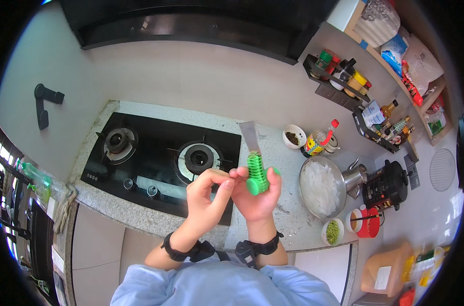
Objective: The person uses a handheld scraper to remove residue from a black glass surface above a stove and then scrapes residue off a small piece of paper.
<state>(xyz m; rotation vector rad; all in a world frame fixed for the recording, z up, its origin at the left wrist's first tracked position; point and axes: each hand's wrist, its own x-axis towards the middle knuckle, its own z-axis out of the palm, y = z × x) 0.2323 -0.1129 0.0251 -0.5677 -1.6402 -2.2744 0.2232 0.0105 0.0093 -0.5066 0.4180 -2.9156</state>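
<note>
My right hand (pixel 259 201) holds a tool by its ribbed green plastic handle (pixel 257 174), the fingers on one side and the thumb on the other. From the handle's far end a flat, thin blade (pixel 249 134) points away from me, over the counter. My left hand (pixel 207 195) is close beside it, thumb and forefinger tips nearly together against the right fingertips. Whether something small is pinched there cannot be made out. Both hands are raised over the counter near the right edge of the black gas hob (pixel 151 153).
Right of my hands stand a metal bowl of whitish translucent strips (pixel 303 191), a bowl of green pieces (pixel 326 237), a bowl of dark pieces (pixel 294 130), a red-capped bottle (pixel 316 143) and a black cooker (pixel 385 185). Spice racks (pixel 337 78) hang behind; a range hood (pixel 193 26) overhangs the hob.
</note>
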